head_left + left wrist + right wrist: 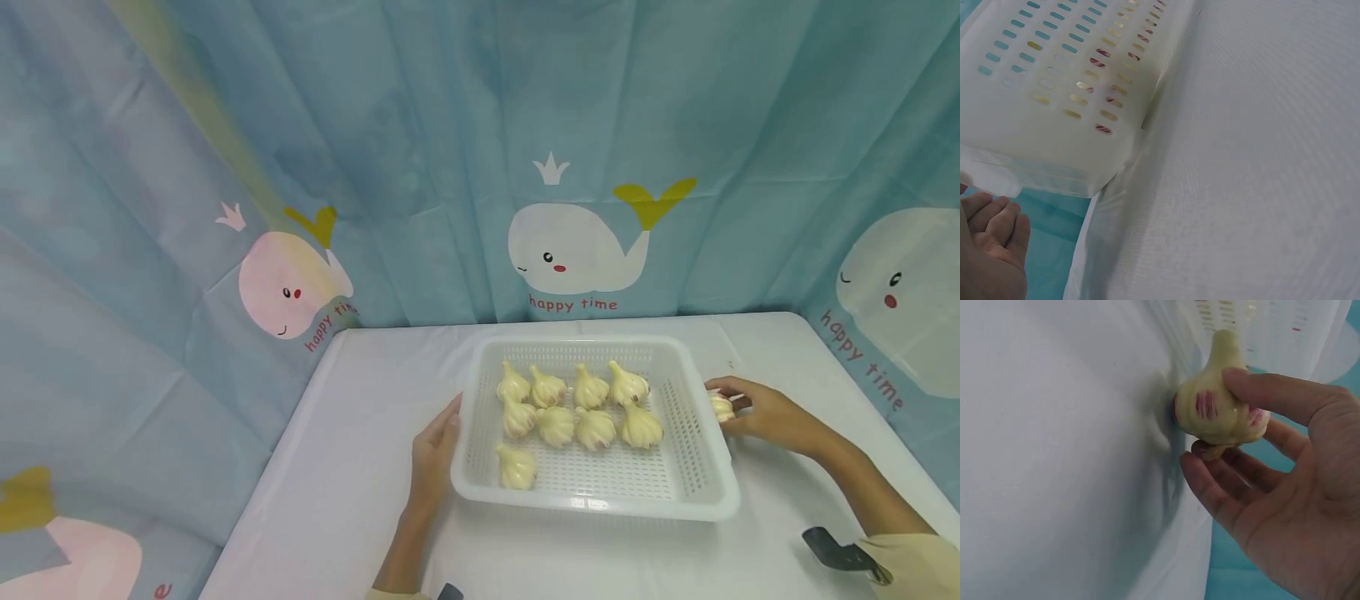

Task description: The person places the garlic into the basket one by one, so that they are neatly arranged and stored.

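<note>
A white perforated plastic basket (577, 503) sits on the table and holds several pale garlic bulbs (556, 426), mostly in two rows, with one apart near the front left. Just outside the basket's right wall, my right hand (772, 421) pinches another garlic bulb (1222, 409) between thumb and fingers. Purple streaks mark this bulb, and its stem points up in the right wrist view. My left hand (433, 458) is at the basket's left rim, its fingers (1004, 222) loosely bent beside the rim. Whether they press on the rim is hard to tell.
A white cloth covers the table (360, 433). Behind and on both sides hangs a blue curtain (450, 167) printed with whales, meeting the table's back edge. Dark straps (836, 550) show at the wrists.
</note>
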